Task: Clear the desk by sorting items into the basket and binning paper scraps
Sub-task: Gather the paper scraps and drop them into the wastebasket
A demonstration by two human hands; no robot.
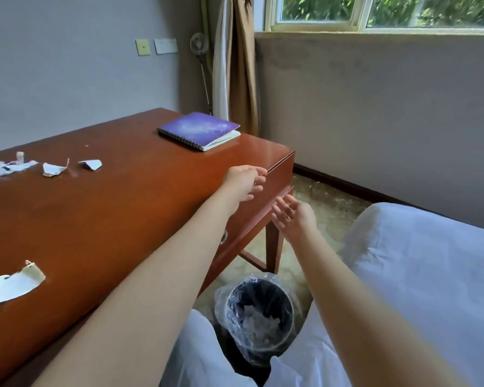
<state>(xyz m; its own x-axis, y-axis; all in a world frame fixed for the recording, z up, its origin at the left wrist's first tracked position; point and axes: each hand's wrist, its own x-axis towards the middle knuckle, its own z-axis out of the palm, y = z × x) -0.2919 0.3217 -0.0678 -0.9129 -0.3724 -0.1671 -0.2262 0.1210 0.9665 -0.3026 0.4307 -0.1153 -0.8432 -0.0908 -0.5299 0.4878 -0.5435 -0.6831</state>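
Daylight is falling from the window (319,9) onto a reddish wooden tabletop (123,208). Our left hand (243,181) is reaching to the tabletop's right edge, fingers loosely bent over the lip, gripping nothing that we can make out. Our right hand (294,216) is hovering just below that same edge, palm open toward the tabletop, fingers spread and relaxed, holding nothing.

A purple spiral notebook (199,130) is lying closed near the tabletop's far right corner. Torn paper scraps (53,169) are lying along the tabletop's far left side, and larger scraps (17,283) are sitting at its near left edge.

Below the tabletop's near right edge, a dark bin (289,308) lined with clear plastic is standing on the floor, with white scraps (259,325) lying inside. A white bed (417,261) is sitting to the tabletop's right.
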